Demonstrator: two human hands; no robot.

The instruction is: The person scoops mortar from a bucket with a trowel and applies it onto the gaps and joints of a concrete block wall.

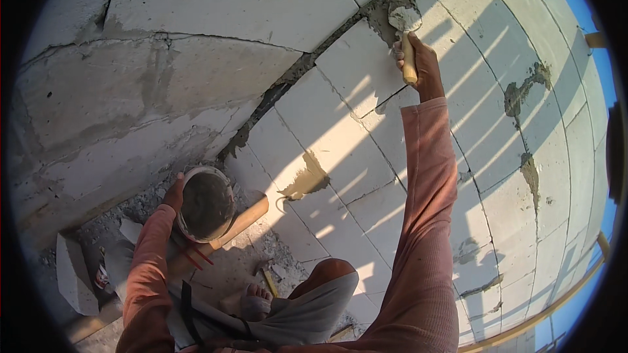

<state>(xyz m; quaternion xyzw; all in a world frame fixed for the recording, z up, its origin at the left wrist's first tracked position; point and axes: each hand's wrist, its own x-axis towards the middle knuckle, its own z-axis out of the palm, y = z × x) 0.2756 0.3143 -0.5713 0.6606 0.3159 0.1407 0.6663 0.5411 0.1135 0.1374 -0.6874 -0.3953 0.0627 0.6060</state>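
Observation:
Toward the upper right, my right hand [418, 59] grips the pale wooden handle of a trowel [405, 16], whose mortar-coated blade lies at a dark, mortar-smeared joint where two walls of white blocks [353, 59] meet. My left hand [173, 193], at the lower left, holds the rim of a round bucket [206, 204] with grey mortar inside.
Below the bucket is a wooden pole [252, 214]. A hammer [268, 274] with a yellow handle lies near my bare foot [255, 301] among rubble. A broken block [75, 274] is at lower left. Timber rails [543, 304] run along the right edge against the sky.

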